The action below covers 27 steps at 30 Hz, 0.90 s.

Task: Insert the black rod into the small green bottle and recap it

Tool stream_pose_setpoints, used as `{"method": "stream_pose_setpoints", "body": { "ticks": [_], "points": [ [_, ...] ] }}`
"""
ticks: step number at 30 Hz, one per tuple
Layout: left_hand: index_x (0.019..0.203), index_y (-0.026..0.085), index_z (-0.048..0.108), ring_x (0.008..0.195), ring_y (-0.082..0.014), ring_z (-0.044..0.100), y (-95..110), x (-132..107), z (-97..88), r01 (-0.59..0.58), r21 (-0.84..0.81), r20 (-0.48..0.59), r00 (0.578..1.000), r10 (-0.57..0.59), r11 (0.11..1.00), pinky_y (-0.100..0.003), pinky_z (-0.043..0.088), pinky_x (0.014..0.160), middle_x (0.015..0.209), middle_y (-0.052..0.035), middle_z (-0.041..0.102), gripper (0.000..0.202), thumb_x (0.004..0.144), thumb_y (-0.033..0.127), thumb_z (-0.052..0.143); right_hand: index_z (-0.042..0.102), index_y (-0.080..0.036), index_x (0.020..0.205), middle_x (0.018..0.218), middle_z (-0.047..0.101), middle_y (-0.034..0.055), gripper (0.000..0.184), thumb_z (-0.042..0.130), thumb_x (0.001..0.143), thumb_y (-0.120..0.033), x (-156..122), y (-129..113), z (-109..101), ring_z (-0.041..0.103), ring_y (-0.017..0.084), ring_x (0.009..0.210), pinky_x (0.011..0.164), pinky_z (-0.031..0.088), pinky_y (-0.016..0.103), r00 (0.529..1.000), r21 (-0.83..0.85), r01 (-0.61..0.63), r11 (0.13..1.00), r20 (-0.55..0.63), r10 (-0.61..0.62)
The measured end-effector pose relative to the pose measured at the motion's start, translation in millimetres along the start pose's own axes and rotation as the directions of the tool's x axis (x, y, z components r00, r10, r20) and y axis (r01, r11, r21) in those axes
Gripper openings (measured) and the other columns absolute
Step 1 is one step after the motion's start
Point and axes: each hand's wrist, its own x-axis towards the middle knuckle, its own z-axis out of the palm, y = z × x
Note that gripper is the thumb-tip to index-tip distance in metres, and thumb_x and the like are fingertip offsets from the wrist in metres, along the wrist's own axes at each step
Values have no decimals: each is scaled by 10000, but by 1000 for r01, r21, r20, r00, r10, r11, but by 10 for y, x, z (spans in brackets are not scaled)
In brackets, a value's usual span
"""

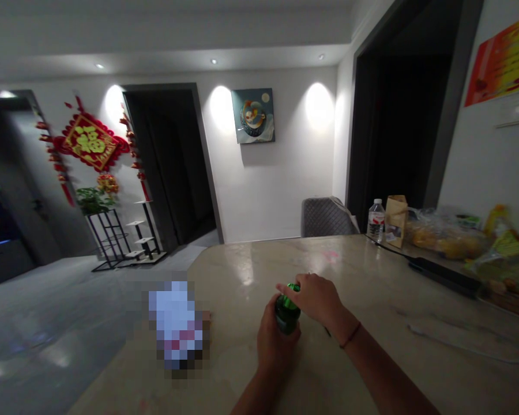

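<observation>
A small dark green bottle (287, 324) stands between my hands over the stone-topped table (225, 276). My left hand (269, 340) is wrapped around its body from the left and front. Up at its bright green top (291, 293), my right hand (318, 295) has its fingers closed from the right, partly covering it. Whether the top has turned or lifted cannot be told. On the table to the left, a pale blue and white item (176, 323) is pixelated, so its kind is hidden.
Along the right side are a water bottle (376, 221), a brown paper bag (396, 220), plastic bags of food (452, 236) and a black power strip (443, 276). A pale cable (462, 346) lies nearer. A grey quilted chair (328, 217) stands behind the table.
</observation>
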Motion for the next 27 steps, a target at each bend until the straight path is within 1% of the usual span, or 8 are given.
{"method": "stream_pose_setpoints", "body": {
  "ticks": [3,6,10,14,20,23,25,27],
  "points": [
    [1202,227,418,1021,-198,539,-2,-8,4,-51,-8,-2,999,51,999,-307,414,865,1135,-56,564,627,604,158,594,662,-152,727,779,669,158,529,435,725,-629,26,68,-3,620,258,746,603,383,302,999,9,16,1000,33,-16],
    [1192,227,433,1028,-193,532,-13,-14,13,-93,18,-23,995,93,996,-304,407,880,1128,-52,564,621,597,129,580,667,-151,737,786,674,151,481,477,715,-592,60,142,10,621,243,746,591,372,280,997,54,41,998,64,-44],
    [1196,229,430,1018,-182,535,-18,-13,19,-116,43,-28,993,117,992,-296,409,881,1115,-44,566,623,598,125,572,669,-149,751,782,679,147,445,475,737,-548,84,179,25,619,230,754,607,368,272,994,66,88,994,63,-92],
    [1187,225,439,1014,-183,538,-3,-8,9,-114,43,-40,992,116,993,-295,412,877,1112,-45,567,620,592,118,575,669,-149,752,777,681,141,422,478,742,-525,85,165,19,617,228,753,612,367,271,991,76,113,991,61,-118],
    [1180,229,447,1010,-195,536,12,-4,-4,-83,41,-36,996,84,996,-306,415,864,1103,-46,566,615,588,118,574,670,-153,734,771,682,130,410,487,737,-520,86,148,30,615,218,735,605,362,264,992,105,111,988,55,-117],
    [1185,234,441,1018,-195,530,5,-1,-2,-89,50,-32,995,91,995,-311,406,878,1113,-48,558,617,592,116,569,673,-159,757,797,684,122,347,512,738,-466,77,151,17,613,219,769,637,372,264,990,120,121,985,52,-128],
    [1183,233,441,1021,-197,530,2,-2,1,-87,35,-21,996,88,996,-315,405,883,1117,-50,558,616,593,119,573,675,-169,777,820,684,107,302,523,739,-427,67,170,-22,608,211,788,658,377,259,983,147,162,976,66,-173],
    [1186,230,436,1020,-197,531,0,-8,4,-85,18,-2,996,85,996,-316,409,880,1121,-52,558,620,592,125,580,675,-186,796,823,683,78,260,538,731,-396,56,212,-82,602,192,770,653,381,248,962,203,227,952,105,-252]
  ]
}}
